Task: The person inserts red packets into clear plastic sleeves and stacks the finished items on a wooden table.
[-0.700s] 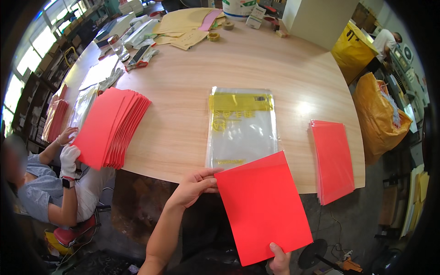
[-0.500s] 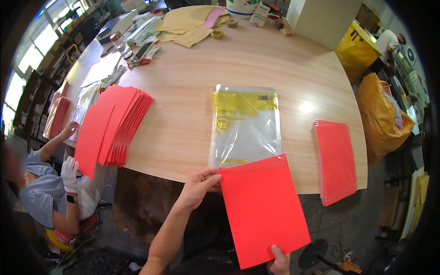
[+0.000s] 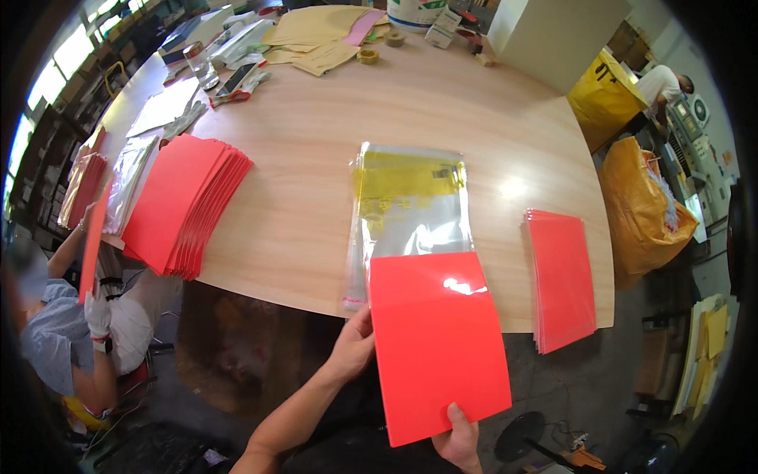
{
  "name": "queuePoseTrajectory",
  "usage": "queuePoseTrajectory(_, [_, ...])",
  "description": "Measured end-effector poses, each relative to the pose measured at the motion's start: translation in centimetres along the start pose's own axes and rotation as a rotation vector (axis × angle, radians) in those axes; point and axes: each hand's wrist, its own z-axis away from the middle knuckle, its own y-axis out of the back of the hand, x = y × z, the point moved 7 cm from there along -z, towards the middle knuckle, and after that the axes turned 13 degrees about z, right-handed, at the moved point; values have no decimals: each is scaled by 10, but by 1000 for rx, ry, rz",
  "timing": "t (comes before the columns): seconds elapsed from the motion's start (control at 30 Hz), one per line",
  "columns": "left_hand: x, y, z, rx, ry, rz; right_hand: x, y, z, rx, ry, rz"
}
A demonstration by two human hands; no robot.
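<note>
A flat red card folder [image 3: 442,355] slants over the table's near edge, between my hands. My left hand [image 3: 353,347] is closed at its left edge, with the fingers partly hidden behind it. At the bottom edge my right hand [image 3: 460,439] pinches the folder, thumb on top. A bright glare lies on the folder's upper part, which appears to be under clear film. Beyond it, clear plastic bags [image 3: 426,225] with a yellow printed band lie in a pile, partly covered by the folder.
A stack of red folders in clear bags [image 3: 562,276] lies to the right. Fanned red folders [image 3: 185,205] lie to the left, beside a co-worker [image 3: 59,316] who holds one. Envelopes [image 3: 324,31], tape rolls [image 3: 368,57] and a glass [image 3: 200,65] stand farther back. Orange sacks [image 3: 647,217] are at the right.
The red folder has moved up over the bags, and glare now shows on it. My left hand has shifted from its top corner down its left side. The co-worker has lifted a red folder.
</note>
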Motion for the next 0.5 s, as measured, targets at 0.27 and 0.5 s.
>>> queuePoseTrajectory(0.27, [-143,3,4,-172,247,-182,22,9,20,42,-83,105])
queuePoseTrajectory(0.5, [-151,50,52,-90,433,121,37,-19,-44,23,-120,9])
